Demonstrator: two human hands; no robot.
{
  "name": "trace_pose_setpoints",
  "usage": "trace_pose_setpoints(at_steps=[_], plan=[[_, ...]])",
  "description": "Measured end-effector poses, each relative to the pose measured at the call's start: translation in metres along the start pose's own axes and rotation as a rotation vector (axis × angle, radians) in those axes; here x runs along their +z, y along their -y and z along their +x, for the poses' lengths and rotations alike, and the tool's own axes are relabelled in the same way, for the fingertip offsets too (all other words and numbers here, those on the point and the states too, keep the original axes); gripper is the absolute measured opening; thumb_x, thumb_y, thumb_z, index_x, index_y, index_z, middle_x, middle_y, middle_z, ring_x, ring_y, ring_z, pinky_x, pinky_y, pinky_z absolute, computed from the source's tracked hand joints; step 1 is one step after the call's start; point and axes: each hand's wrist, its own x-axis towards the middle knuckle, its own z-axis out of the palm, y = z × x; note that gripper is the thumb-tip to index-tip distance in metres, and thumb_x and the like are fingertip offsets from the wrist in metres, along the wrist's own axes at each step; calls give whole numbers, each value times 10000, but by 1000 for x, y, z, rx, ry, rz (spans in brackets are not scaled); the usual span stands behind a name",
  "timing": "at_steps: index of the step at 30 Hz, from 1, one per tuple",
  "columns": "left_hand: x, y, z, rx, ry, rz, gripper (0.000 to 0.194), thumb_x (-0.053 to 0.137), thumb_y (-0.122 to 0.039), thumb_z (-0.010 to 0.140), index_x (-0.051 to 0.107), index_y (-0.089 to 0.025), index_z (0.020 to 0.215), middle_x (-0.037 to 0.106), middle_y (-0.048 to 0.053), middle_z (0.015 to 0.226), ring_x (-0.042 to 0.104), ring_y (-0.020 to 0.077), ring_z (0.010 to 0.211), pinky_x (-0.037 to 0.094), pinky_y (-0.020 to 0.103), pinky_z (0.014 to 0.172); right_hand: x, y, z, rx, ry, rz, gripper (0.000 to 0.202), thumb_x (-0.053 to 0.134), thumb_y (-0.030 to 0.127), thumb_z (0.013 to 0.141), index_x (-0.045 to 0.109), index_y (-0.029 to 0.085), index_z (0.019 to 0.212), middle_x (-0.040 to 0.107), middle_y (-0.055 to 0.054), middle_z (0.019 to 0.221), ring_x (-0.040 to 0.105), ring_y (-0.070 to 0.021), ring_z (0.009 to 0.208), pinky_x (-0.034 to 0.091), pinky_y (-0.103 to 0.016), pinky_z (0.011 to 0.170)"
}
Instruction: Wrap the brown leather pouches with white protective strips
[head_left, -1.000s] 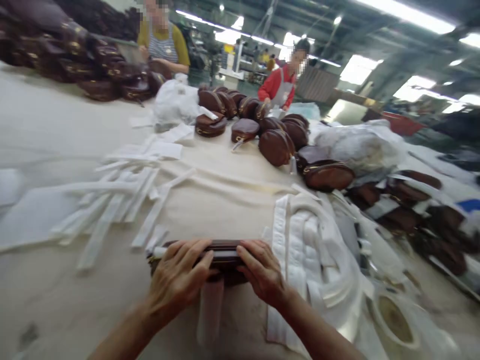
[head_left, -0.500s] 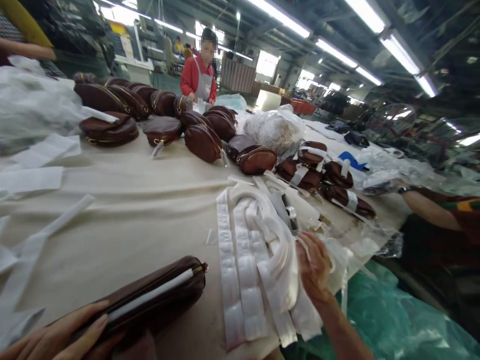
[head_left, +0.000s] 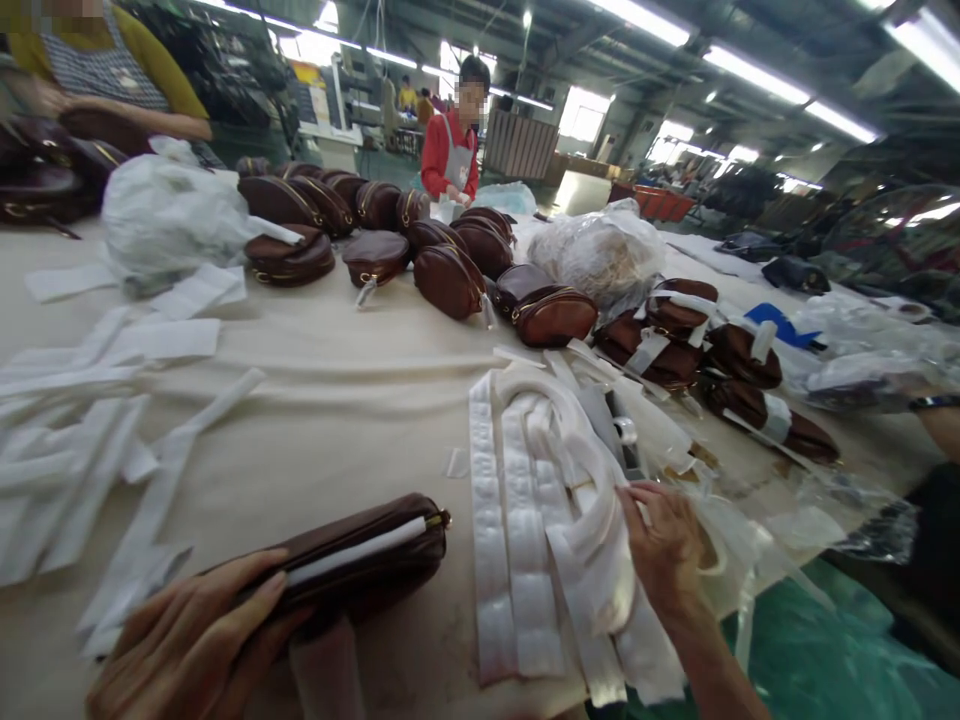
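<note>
My left hand (head_left: 199, 635) is closed around the near end of a dark brown leather zip pouch (head_left: 375, 550), which lies tilted at the front of the table. A white strip (head_left: 356, 552) runs along the pouch's zipper, and another pale strip (head_left: 326, 665) hangs below it. To the right lies a looped bundle of white strips (head_left: 517, 530). At the bundle's right edge, my right hand (head_left: 667, 545) has its thumb and fingers pinched on a white strip; part of the grip is hidden.
Several brown pouches (head_left: 446, 280) stand across the back, and more wrapped pouches (head_left: 780, 420) lie right. Loose white strips (head_left: 67, 480) cover the left side. Plastic bags (head_left: 176, 210) sit behind. Two co-workers (head_left: 454, 150) face the table; another person's arm (head_left: 937, 420) shows at right.
The view has swung left, so everything appears further right. My right hand's fingers have drawn together at the edge of the strip bundle. My left hand keeps its hold on the pouch.
</note>
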Motion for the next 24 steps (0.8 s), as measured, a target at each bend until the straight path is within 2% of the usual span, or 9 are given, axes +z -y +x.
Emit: trace_pose_setpoints(at_steps=[2, 4, 6, 9, 12, 15, 21, 24], plan=[[-5, -9, 9, 75, 60, 96, 94, 666, -165, 808, 663, -195, 897, 708, 56, 969, 667, 209, 770, 458, 361, 694, 19, 36, 10, -47, 108, 130, 307, 481, 395, 921, 573, 203, 700, 616, -51, 730, 563, -183, 739, 438, -314, 726], [-7, -15, 16, 106, 69, 140, 67, 647, -153, 826, 638, -177, 888, 701, 70, 940, 663, 198, 774, 459, 343, 720, 43, 70, 14, -72, 264, 187, 342, 482, 416, 920, 544, 206, 658, 580, -32, 664, 540, -173, 685, 422, -291, 673], [-8, -18, 19, 91, 72, 150, 75, 634, -148, 837, 622, -174, 906, 693, 72, 940, 660, 192, 789, 459, 334, 751, 68, 97, 14, -96, 357, 204, 284, 512, 395, 909, 578, 194, 718, 608, -43, 721, 548, -178, 720, 413, -285, 678], [-9, -19, 19, 80, 85, 145, 90, 617, -131, 846, 609, -157, 932, 681, 84, 948, 654, 192, 812, 454, 329, 769, 100, 121, 12, -101, 386, 207, 142, 562, 299, 881, 625, 183, 828, 654, -78, 887, 564, -201, 836, 399, -296, 725], [-10, -21, 16, 72, 85, 146, 115, 626, -105, 835, 602, -138, 943, 671, 101, 959, 643, 195, 833, 447, 332, 775, 120, 126, 12, -72, 405, 211, 197, 545, 231, 879, 619, 188, 702, 650, -70, 801, 559, -194, 790, 376, -296, 702], [-11, -23, 15, 40, 85, 151, 131, 633, -90, 827, 599, -140, 943, 668, 106, 968, 633, 199, 855, 443, 341, 792, 127, 121, 16, -46, 410, 253, 292, 508, 246, 895, 587, 194, 619, 629, -45, 714, 558, -171, 724, 378, -275, 665], [-9, -24, 16, 31, 61, 140, 78, 609, -124, 850, 597, -154, 921, 675, 96, 962, 637, 196, 876, 445, 336, 817, 122, 118, 14, -5, 359, 332, 321, 391, 351, 937, 603, 187, 762, 628, -58, 787, 573, -170, 761, 429, -281, 720], [-8, -24, 16, 14, 46, 143, 68, 590, -142, 865, 602, -163, 929, 678, 90, 972, 641, 192, 883, 448, 333, 821, 127, 120, 13, 19, 349, 334, 322, 396, 395, 923, 614, 174, 835, 626, -83, 840, 567, -193, 792, 434, -309, 729]])
